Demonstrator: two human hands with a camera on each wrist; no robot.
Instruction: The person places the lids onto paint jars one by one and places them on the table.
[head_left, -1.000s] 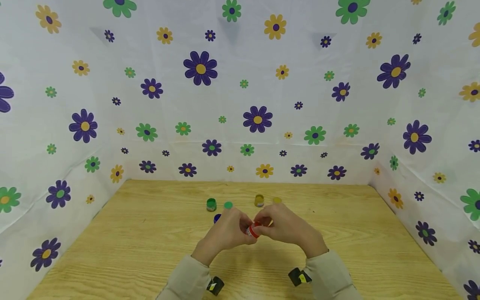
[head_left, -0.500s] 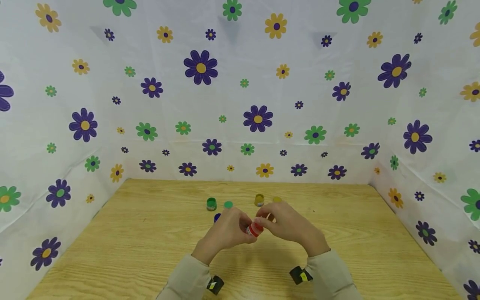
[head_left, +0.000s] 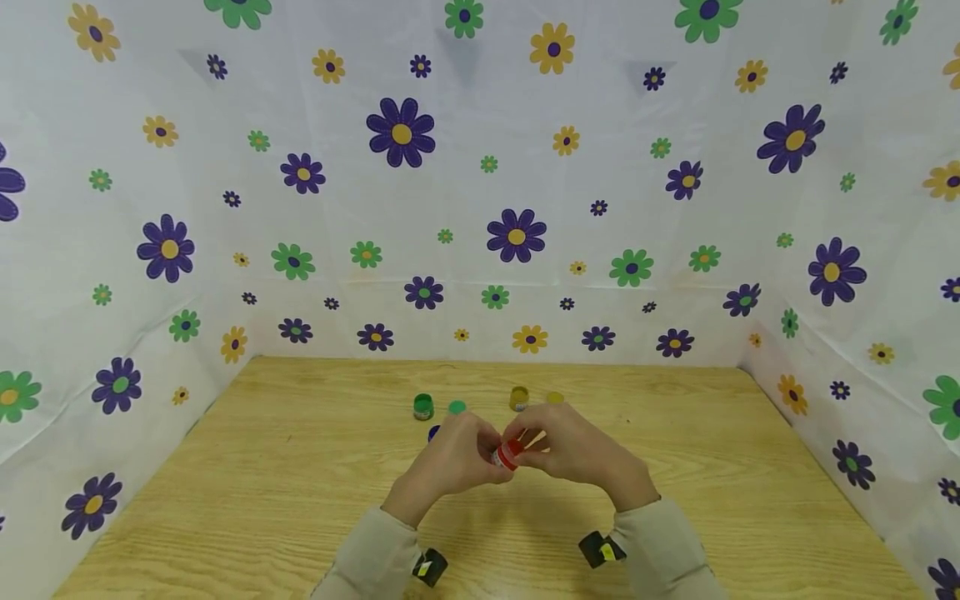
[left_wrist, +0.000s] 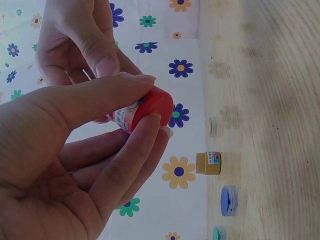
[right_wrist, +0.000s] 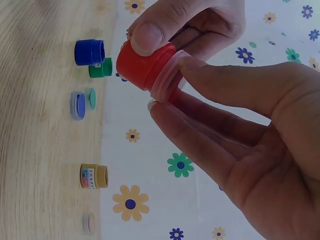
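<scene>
A small red paint jar [right_wrist: 142,65] is held tilted above the table, between both hands. My left hand [head_left: 457,454] grips the jar's body, thumb on one side and fingers on the other. My right hand [head_left: 581,446] pinches the clear plastic lid [right_wrist: 167,77] at the jar's mouth, thumb on top and fingertips below. Seen from the right wrist, the lid sits against the mouth; whether it is threaded on cannot be told. In the left wrist view the jar's red base [left_wrist: 156,107] and part of a label show, while the lid is mostly hidden behind my left thumb.
Behind the hands, lidless paint jars stand on the wooden table [head_left: 300,467]: green [head_left: 423,407], yellow [head_left: 519,398] and blue [right_wrist: 90,52]. Their lids lie close by: green [head_left: 457,407], yellow [head_left: 555,397] and blue [right_wrist: 77,106]. Flower-patterned cloth [head_left: 337,208] encloses the table's back and sides.
The right fingers have shifted around the lid, raising the thumb half a second ago and lowering it again now. The left hand keeps its grip on the red jar almost unmoved.
</scene>
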